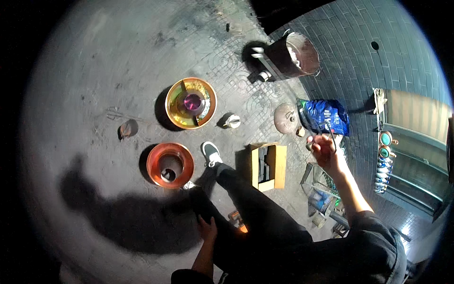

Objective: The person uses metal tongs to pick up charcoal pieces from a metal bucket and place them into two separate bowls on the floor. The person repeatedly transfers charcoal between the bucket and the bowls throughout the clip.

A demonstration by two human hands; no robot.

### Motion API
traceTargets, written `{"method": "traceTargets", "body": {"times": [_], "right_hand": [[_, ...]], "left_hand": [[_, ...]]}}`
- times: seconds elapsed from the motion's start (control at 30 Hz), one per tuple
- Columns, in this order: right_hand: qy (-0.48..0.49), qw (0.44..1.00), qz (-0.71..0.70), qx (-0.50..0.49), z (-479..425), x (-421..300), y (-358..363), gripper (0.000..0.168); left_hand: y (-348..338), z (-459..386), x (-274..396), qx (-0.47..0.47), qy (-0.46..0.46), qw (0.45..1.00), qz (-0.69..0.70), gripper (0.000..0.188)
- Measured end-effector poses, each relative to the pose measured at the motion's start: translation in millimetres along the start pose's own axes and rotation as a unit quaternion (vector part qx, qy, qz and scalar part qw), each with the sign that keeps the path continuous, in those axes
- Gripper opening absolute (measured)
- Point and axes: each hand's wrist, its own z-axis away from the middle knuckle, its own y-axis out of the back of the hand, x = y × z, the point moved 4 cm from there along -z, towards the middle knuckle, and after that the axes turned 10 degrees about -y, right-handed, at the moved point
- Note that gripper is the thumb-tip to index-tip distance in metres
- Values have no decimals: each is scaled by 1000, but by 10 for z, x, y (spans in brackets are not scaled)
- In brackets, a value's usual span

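My right hand [324, 149] is raised at the right, its fingers closed on thin dark metal tongs [333, 136], whose far ends are blurred. Beneath them lie a blue printed plastic bag [324, 115] and a round metal lid [284, 119]. My left hand [207, 229] rests against my dark trouser leg, holding nothing that I can see. By my feet stands a copper hot pot [184, 149] with a wide rim and a central chimney. Farther off is a second, divided hot pot [215, 103] with yellowish liquid and a purple-glowing chimney.
A cardboard box [280, 167] of black charcoal sticks sits right of my legs. A metal bucket [280, 55] stands by the brick wall [354, 46]. A small metal cap [233, 121] lies near my foot. An orange tool [241, 225] shows between my legs. Stacked bowls [383, 170] line the windowsill.
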Motion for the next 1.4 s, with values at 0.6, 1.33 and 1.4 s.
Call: {"method": "traceTargets", "body": {"times": [0.6, 1.33, 1.4], "right_hand": [[-274, 948, -136, -91, -1128, 1069, -1716, 73], [-216, 974, -7, -62, -2607, 881, -2749, 51], [-265, 954, -127, -65, -2650, 1150, -2624, 51]], "left_hand": [[-214, 23, -243, 45, -8, 996, 72, 83], [-282, 79, -398, 68, -29, 994, 78, 80], [-206, 113, -371, 60, -30, 994, 85, 81]]}}
